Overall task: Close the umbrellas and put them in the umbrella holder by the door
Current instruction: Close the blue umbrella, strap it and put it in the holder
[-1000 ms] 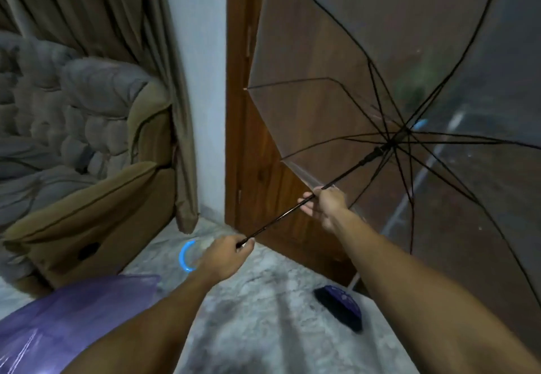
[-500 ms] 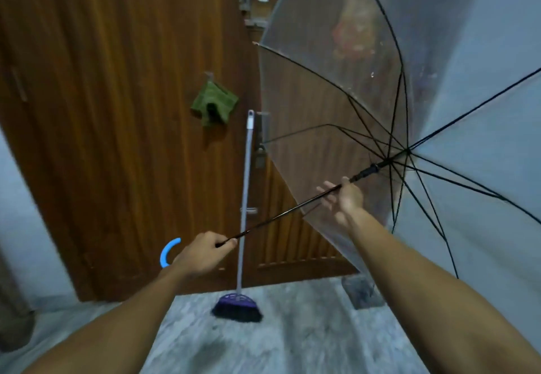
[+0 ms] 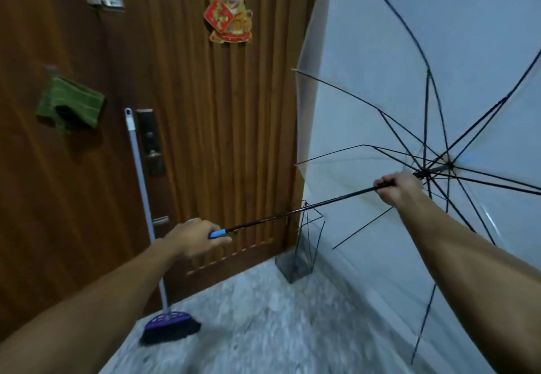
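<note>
I hold an open transparent umbrella (image 3: 380, 60) with black ribs, its canopy filling the right side of the view. My left hand (image 3: 193, 237) grips the blue handle at the low end of the black shaft (image 3: 295, 212). My right hand (image 3: 399, 188) is closed around the shaft just below the runner, near the rib hub. A black wire umbrella holder (image 3: 295, 265) with a square base stands on the floor in the corner between door and wall, under the shaft.
A brown wooden door (image 3: 205, 110) is straight ahead, with a lock plate, a hanging green cloth (image 3: 70, 104) and a tiger decoration (image 3: 229, 2). A broom (image 3: 146, 198) with a purple head leans on the door. The floor is grey marble.
My view has swung right from the sofa and curtain to the door and the corner with the holder. My right hand has slid up the shaft toward the runner and closed on it.
</note>
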